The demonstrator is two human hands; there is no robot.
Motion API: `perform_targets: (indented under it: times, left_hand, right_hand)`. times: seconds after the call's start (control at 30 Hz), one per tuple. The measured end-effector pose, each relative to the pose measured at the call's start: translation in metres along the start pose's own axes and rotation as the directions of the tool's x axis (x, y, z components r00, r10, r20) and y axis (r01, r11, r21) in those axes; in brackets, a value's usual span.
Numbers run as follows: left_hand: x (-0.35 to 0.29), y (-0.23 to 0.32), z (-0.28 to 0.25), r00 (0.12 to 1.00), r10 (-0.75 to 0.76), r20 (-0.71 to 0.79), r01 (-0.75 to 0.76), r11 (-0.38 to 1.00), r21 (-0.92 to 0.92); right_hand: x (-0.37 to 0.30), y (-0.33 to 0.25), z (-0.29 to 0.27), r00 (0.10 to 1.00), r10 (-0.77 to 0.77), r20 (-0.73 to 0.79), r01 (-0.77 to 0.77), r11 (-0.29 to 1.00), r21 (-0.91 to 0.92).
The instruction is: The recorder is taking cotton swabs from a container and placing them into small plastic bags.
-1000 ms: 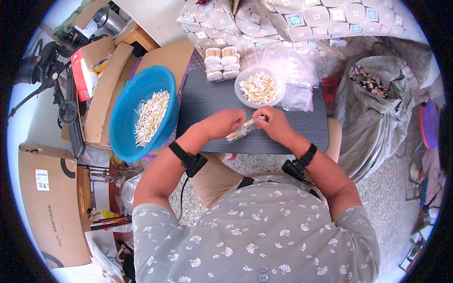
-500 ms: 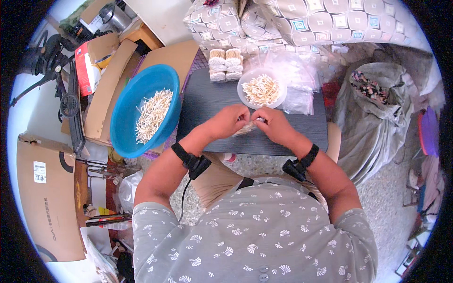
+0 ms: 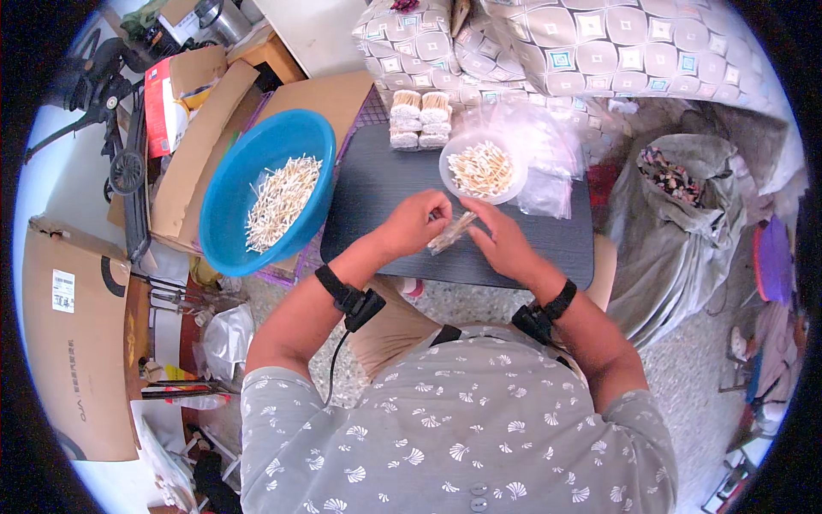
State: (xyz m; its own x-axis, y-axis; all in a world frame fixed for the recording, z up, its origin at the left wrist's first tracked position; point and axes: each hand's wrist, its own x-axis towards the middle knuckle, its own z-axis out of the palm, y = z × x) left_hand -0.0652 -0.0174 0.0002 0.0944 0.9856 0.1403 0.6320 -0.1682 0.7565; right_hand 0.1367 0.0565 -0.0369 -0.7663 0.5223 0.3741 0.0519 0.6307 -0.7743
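A small clear plastic bag (image 3: 450, 233) with cotton swabs inside lies tilted between my hands, over the front part of the dark table (image 3: 377, 184). My left hand (image 3: 416, 224) is closed, pinching the bag at its left edge. My right hand (image 3: 505, 243) is open on the bag's other side, its thumb and forefinger apart and close to the swab ends. Just beyond my fingertips stands a white round bowl (image 3: 449, 176) of loose cotton swabs. Flat empty plastic bags (image 3: 548, 163) lie to the right of that bowl.
Packed bundles of swabs (image 3: 419, 122) are stacked at the table's back edge. To the left, a large blue basin (image 3: 224, 193) holds many loose swabs, beside open cardboard boxes (image 3: 201, 171). A grey cloth sack (image 3: 676, 248) stands on the right. Patterned fabric (image 3: 599, 51) covers furniture behind the table.
My right hand has let go of the bag and opened, with its fingers spreading apart. More of the bag and its swabs now shows. The view has shifted slightly.
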Motion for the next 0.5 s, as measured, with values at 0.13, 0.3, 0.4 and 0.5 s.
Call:
perform_targets:
  times: [0.13, 0.3, 0.4, 0.5]
  left_hand:
    - [0.0, 0.0, 0.0, 1.0, -0.012, -0.015, 0.013, 0.998, 0.067]
    - [0.001, 0.0, 0.001, 1.0, 0.015, -0.015, -0.014, 0.997, 0.074]
    - [-0.001, 0.001, -0.001, 1.0, -0.021, -0.019, 0.022, 0.998, 0.065]
    - [0.001, 0.003, -0.004, 1.0, 0.015, -0.017, -0.013, 0.995, 0.099]
  right_hand:
    - [-0.008, -0.005, 0.005, 0.997, -0.031, 0.076, 0.033, 0.999, -0.032]
    - [-0.012, 0.003, 0.007, 0.997, -0.075, -0.006, 0.074, 0.996, -0.047]
    - [-0.012, -0.004, 0.004, 0.999, -0.046, -0.014, 0.045, 0.998, -0.045]
    - [-0.014, 0.001, 0.006, 0.986, -0.094, 0.139, 0.116, 0.981, -0.159]
